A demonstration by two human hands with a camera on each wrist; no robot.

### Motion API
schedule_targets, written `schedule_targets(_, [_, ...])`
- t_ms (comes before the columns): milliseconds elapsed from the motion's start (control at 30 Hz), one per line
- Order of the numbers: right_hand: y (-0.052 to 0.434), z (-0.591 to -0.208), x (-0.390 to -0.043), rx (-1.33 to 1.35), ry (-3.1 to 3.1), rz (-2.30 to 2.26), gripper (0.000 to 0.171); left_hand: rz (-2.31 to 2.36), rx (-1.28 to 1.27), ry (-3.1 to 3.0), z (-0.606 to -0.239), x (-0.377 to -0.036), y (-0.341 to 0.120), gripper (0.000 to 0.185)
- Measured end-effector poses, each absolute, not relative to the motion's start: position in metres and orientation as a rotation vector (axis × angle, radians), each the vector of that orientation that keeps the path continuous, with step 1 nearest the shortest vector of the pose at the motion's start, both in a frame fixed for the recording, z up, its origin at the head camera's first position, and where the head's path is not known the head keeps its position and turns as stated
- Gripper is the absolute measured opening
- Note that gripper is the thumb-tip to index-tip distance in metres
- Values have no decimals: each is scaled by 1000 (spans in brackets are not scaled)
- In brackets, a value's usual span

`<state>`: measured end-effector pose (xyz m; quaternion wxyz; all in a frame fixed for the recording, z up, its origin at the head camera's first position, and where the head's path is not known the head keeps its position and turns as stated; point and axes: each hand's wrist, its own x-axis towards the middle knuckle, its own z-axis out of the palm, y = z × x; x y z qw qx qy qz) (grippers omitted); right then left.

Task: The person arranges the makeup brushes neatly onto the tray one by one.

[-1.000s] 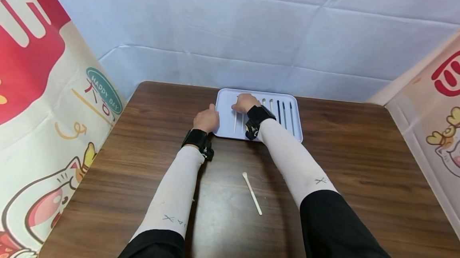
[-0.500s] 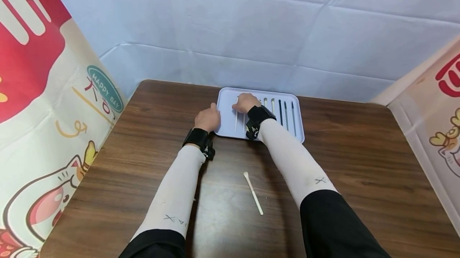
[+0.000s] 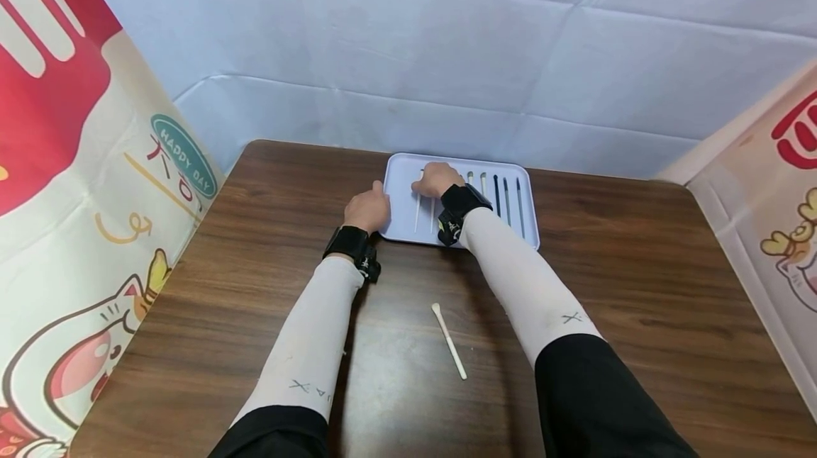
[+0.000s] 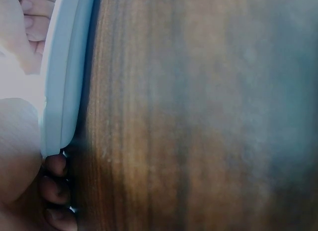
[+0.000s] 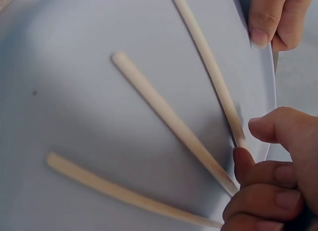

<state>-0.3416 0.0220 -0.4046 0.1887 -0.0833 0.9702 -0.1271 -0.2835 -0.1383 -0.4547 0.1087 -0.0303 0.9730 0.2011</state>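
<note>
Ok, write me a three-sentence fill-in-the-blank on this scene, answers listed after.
1. The left hand grips the tray at its ___ edge.
2. One white stick lies outside the tray, on the ___.
3. The right hand touches the ___-coloured sticks, not the dark sticks.

Missing words: left; table; white

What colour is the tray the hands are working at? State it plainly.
The tray is pale lavender-blue, plain with no pattern; the head view shows it best.
</note>
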Motion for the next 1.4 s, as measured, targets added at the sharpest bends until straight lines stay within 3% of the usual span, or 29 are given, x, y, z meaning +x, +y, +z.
schedule_targets(100, [23,-405,-344,-226,2721,-358,28,598,-96,2854,-451,-281,-137,37])
schedule_targets(333, [26,-401,-346,-246,2720,-369,36,593,-90,2849,-451,-283,-140,37])
schedule_targets(600, [28,-398,-345,-279,2720,-363,34,594,-102,2855,-453,-285,-143,36])
schedule_targets(1100, [32,-385,-327,-371,2693,-367,32,594,-106,2839,-454,-288,-146,39])
schedule_targets(1300, [36,-386,-317,-403,2697,-327,35,613,-101,2833,-458,-290,-145,39])
schedule_targets(1400, [40,-386,-310,-404,2686,-331,46,629,-96,2835,-459,-291,-144,39])
